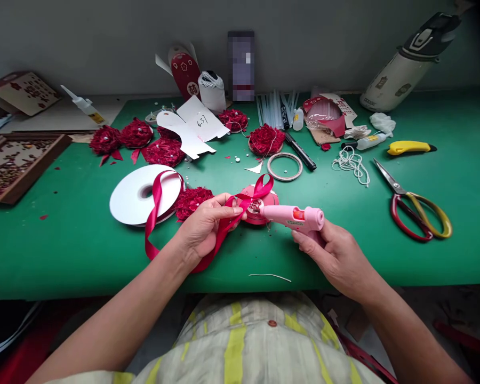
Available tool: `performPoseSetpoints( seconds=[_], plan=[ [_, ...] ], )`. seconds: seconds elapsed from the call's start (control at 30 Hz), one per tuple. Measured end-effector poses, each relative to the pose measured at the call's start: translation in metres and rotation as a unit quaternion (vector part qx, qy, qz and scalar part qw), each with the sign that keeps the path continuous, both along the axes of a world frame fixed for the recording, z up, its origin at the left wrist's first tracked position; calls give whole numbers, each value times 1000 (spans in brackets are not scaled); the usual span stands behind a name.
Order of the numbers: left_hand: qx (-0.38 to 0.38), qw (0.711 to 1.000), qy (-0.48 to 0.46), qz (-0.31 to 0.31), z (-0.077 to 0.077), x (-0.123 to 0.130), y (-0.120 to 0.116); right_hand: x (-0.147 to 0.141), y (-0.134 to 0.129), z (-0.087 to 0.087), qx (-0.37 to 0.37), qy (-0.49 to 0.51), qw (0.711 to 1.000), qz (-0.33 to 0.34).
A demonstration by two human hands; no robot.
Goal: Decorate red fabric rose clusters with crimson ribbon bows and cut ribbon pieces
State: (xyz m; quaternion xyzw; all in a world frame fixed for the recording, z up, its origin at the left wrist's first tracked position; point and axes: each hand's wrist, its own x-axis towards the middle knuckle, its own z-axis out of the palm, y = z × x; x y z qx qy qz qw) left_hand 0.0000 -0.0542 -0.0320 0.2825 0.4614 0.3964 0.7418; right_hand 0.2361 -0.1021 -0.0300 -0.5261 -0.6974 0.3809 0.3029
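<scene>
My left hand (208, 221) pinches a looped red satin ribbon (155, 205), whose tail runs left to a white ribbon spool (124, 194). In my right hand (340, 256) is a pink hot glue gun (290, 215), its nozzle pointing left close to the ribbon. Behind the ribbon and nozzle lies a round red card piece (270, 198) with a printed character, partly covered. A crumpled red flower (194, 201) sits between the spool and my left hand. Whether the nozzle touches the ribbon I cannot tell.
Scissors (408, 205) and a yellow cutter (411, 148) lie at the right. A tape ring (285, 166), a black marker (301, 152) and another red flower (266, 140) are beyond my hands. A tilted bottle (400, 74) stands back right, a wooden tray (24, 184) far left.
</scene>
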Motion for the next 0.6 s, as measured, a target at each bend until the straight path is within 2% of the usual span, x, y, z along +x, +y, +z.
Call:
performPoseSetpoints(
  seconds=[0.3, 0.6],
  plan=[
    [11, 1000, -7, 9, -4, 1, -4, -1, 4, 10, 24, -53, 998, -1],
    [16, 1000, -7, 6, -5, 1, -3, -1, 10, 12, 27, -71, 997, -19]
  ],
)
